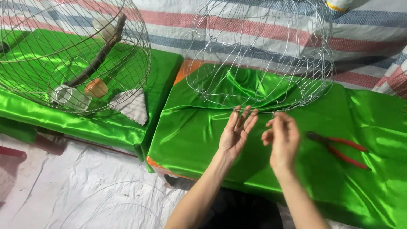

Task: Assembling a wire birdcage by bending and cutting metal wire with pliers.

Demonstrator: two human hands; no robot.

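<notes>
A half-built round wire cage (258, 51) stands on a table draped in shiny green cloth (195, 135). My left hand (235, 132) is raised at the cage's near lower rim, fingers spread, fingertips touching the thin bottom wire. My right hand (281, 136) is just to the right, thumb and fingers pinched on the same thin wire at the rim. Red-handled pliers (339, 149) lie on the cloth to the right of my right hand.
A finished round wire cage (72, 55) with a wooden perch (99, 53), a white cup (70, 96) and an orange cup (96, 88) sits on a second green-draped table at left. Striped tarpaulin (364, 38) hangs behind. Loose wire hoops (114, 205) lie on white floor sheeting.
</notes>
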